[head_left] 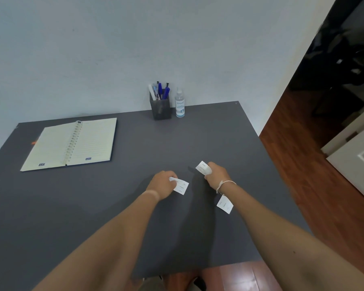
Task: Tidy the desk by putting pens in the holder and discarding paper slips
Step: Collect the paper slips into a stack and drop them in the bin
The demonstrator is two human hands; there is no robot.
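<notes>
My left hand (pixel 163 182) pinches a white paper slip (pixel 181 185) just above the grey desk (pixel 114 206). My right hand (pixel 215 174) is closed around a second white slip (pixel 202 167) that sticks out to its left. A third slip (pixel 225 204) lies flat on the desk, partly under my right forearm. At the back of the desk stands a dark pen holder (pixel 160 108) with several blue and white pens (pixel 161 91) upright in it.
An open spiral notebook (pixel 72 143) lies at the back left of the desk. A hand sanitizer bottle (pixel 180 105) stands right of the holder. The desk's right edge drops to a wooden floor (pixel 303 175). A white door (pixel 357 164) is at the right.
</notes>
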